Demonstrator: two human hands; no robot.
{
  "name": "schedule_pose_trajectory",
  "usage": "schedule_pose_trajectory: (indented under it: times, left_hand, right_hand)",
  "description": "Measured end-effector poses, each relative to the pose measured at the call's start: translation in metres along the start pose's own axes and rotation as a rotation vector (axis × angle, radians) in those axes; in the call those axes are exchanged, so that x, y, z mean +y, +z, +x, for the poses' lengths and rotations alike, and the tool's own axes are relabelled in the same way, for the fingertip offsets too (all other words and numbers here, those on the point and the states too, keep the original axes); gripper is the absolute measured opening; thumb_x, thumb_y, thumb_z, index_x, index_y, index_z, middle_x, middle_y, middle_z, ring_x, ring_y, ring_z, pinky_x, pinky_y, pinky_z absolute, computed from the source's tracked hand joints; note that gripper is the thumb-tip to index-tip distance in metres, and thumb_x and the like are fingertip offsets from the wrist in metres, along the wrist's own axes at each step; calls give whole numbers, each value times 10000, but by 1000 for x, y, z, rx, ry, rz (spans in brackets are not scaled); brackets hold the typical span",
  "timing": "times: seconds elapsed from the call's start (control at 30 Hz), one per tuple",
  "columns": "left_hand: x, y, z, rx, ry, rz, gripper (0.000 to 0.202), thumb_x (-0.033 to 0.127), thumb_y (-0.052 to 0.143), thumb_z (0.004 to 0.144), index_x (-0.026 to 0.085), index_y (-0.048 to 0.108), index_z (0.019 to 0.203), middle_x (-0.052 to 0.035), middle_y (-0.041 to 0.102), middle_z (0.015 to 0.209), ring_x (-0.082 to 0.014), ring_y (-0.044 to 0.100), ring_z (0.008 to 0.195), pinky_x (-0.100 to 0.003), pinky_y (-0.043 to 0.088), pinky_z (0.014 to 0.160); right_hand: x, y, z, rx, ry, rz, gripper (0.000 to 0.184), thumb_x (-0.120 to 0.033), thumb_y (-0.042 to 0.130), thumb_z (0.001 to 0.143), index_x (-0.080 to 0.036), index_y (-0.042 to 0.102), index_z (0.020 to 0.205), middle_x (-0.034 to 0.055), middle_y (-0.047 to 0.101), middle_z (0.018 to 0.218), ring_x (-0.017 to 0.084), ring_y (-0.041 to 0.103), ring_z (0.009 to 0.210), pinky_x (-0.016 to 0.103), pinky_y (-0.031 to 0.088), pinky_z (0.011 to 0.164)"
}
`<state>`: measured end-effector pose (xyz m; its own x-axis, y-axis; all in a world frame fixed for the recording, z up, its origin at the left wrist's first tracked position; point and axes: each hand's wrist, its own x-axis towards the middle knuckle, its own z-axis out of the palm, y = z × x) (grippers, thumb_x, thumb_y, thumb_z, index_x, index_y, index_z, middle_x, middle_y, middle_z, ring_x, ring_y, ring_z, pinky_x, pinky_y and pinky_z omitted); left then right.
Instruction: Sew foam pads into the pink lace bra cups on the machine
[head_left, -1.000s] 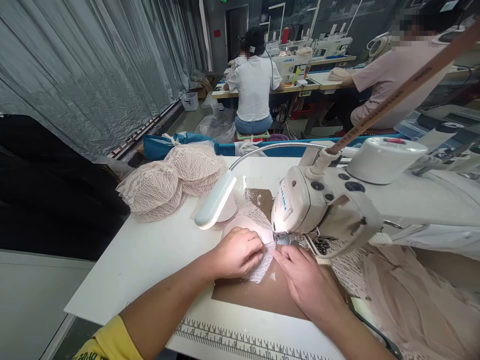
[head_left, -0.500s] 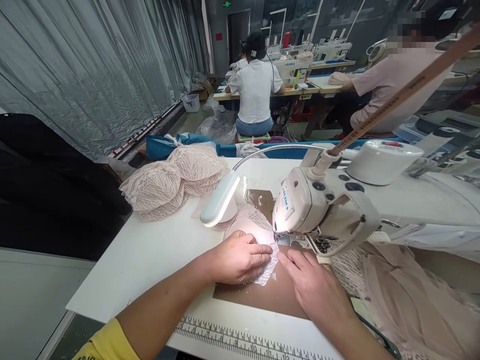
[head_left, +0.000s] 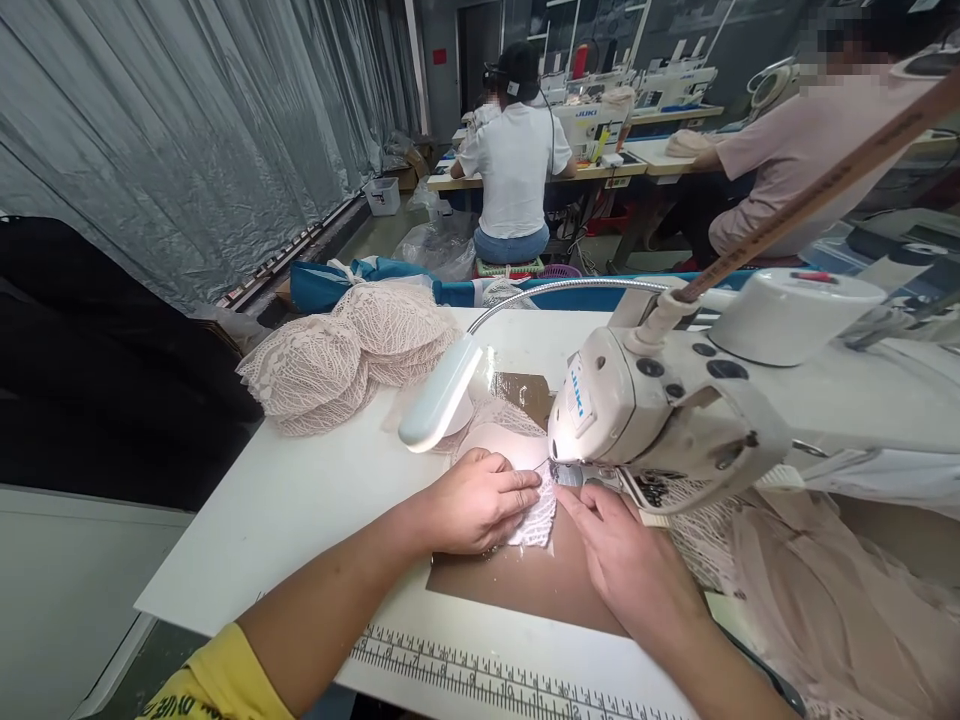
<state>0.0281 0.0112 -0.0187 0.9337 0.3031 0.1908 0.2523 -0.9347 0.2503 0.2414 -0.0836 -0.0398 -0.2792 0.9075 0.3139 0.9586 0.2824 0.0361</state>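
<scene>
My left hand [head_left: 474, 501] lies curled on a pale pink lace bra cup [head_left: 501, 443] and presses its lace edge [head_left: 535, 520] against the table. My right hand [head_left: 626, 561] rests flat to the right, its fingers stretched toward the presser foot [head_left: 568, 474] of the white sewing machine [head_left: 675, 410] and touching the lace. The lit lamp [head_left: 439, 394] on a gooseneck hangs just above the cup. The needle itself is hidden by the machine head.
A stack of lace bra cups [head_left: 349, 352] sits at the table's far left. More pink fabric [head_left: 825, 600] hangs at the right. A printed ruler [head_left: 487, 675] runs along the near table edge [head_left: 262, 620]. Two other people sit at machines behind.
The lace piece has slid a little farther under the presser foot, and both hands have followed it toward the machine. The camera has shifted slightly.
</scene>
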Motion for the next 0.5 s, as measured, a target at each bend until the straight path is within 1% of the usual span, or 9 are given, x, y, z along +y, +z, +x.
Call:
schedule_pose_trajectory:
  times: [0.2,0.37,0.5]
  left_hand:
    - [0,-2,-3,-26,19,-9,355,194,519,853,172,571,1203,-98,570,1274,-214,520,985,-365,378,885]
    - [3,-2,-2,-42,38,-38,298,190,515,875,189,581,1166,-90,601,1143,-194,541,962,-348,367,881]
    - [3,-2,-2,-69,56,-31,281,192,494,896,195,586,1162,-78,612,1038,-182,542,879,-348,356,835]
  right_hand:
    - [6,0,-11,-33,-75,234,458,-28,360,839,-186,643,1162,64,616,875,177,521,729,285,390,593]
    - [7,-2,-16,-100,-128,353,509,-4,393,798,-225,616,1198,44,589,872,160,520,715,279,388,631]
    - [5,-5,-16,-156,-143,408,497,-4,406,781,-250,632,1149,37,574,847,169,483,745,275,343,616]
